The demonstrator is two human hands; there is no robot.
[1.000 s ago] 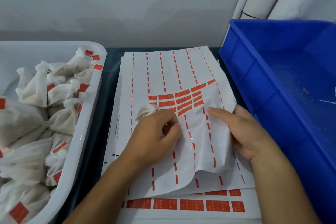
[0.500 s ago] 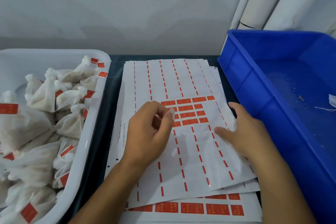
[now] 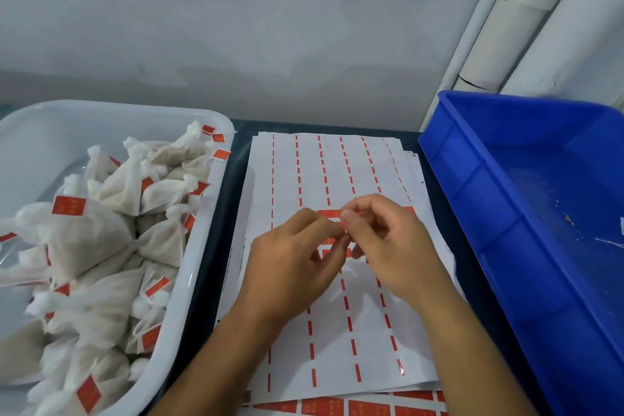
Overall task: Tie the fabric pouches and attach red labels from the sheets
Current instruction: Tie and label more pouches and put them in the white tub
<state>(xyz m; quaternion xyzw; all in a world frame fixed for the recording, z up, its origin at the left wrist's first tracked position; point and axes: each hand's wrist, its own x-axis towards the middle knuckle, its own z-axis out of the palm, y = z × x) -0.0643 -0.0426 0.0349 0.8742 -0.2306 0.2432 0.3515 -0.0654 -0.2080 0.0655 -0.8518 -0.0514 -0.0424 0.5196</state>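
A stack of label sheets (image 3: 337,331) lies on a dark table. Above it, left hand (image 3: 297,267) and right hand (image 3: 388,246) meet fingertip to fingertip, pinching a red label (image 3: 329,214). Tied pouches (image 3: 101,246) fill the white tub (image 3: 199,267) on the left; a blue bin (image 3: 489,213) stands right.

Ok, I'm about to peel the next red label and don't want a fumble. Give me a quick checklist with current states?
1. Labels left on the top sheet: ok, a few red labels show around the hands.
2. Left hand and right hand at the labels: ok, fingertips meet there.
3. Label edge lifted: cannot tell, fingers cover it.
4. Pouch in hand to receive it: not ok, none visible.
5. Spare sheets underneath: ok.
6. White tub of labelled pouches beside the sheets: ok.
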